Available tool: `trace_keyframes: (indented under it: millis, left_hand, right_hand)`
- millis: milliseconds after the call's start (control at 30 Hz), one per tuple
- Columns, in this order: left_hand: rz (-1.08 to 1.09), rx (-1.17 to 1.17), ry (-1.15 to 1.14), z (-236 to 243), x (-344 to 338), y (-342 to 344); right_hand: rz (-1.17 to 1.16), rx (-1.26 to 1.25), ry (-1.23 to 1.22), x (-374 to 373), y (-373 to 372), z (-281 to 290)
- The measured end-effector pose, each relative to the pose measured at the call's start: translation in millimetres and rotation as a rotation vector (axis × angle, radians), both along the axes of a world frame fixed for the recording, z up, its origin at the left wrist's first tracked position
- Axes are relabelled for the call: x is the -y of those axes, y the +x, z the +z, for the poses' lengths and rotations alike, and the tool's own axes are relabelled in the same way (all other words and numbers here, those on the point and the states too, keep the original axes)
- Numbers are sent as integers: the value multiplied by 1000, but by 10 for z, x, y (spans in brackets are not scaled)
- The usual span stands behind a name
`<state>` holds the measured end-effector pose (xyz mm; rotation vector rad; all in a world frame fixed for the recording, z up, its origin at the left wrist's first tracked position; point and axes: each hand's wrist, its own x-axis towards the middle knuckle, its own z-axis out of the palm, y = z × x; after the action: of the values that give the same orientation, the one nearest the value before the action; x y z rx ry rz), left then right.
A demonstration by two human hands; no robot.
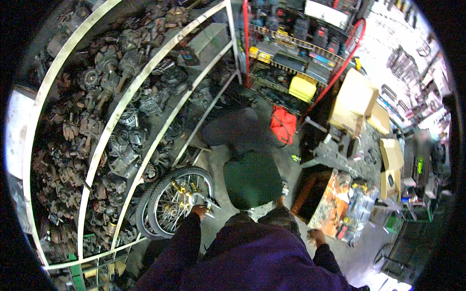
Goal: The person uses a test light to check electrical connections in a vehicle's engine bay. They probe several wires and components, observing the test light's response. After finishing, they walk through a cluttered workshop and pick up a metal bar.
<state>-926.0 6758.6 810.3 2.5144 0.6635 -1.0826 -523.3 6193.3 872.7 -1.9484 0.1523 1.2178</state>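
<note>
My left hand (199,211) is low on the left, beside two upright bicycle wheels (177,206) with black tyres and gold hub parts. Its fingers look closed around a silver metal part (209,205) that juts out next to the wheels; the grip itself is small and partly hidden. My right hand (316,237) hangs at the near left edge of a cluttered workbench (324,213), its fingers loosely apart and nothing seen in them. In front of my legs is a dark green, rounded flat-topped thing (252,179), perhaps a stool seat.
White metal rack rails (124,104) hold back a heap of greasy machine parts (92,131) on the left. Ahead stand red-framed shelves (291,63) with a yellow case (302,88). A red bag (283,125) lies on the floor. Cardboard boxes (354,99) stand at the right.
</note>
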Motion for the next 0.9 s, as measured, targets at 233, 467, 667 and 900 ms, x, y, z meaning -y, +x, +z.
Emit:
trace_keyframes:
  millis: [233, 467, 667, 900]
  left_hand:
    - [-104, -64, -141, 241, 39, -87]
    - [113, 114, -236, -314, 270, 303]
    - [676, 206, -407, 114, 582, 1370]
    - [461, 181, -472, 598, 1636, 1955]
  right_hand:
    - [1335, 284, -512, 1087, -1645, 97]
    - [-1, 135, -274, 585, -2031, 599]
    - [-336, 223, -194, 799, -2455, 1026]
    - [-624, 49, -322, 2252, -4162, 179]
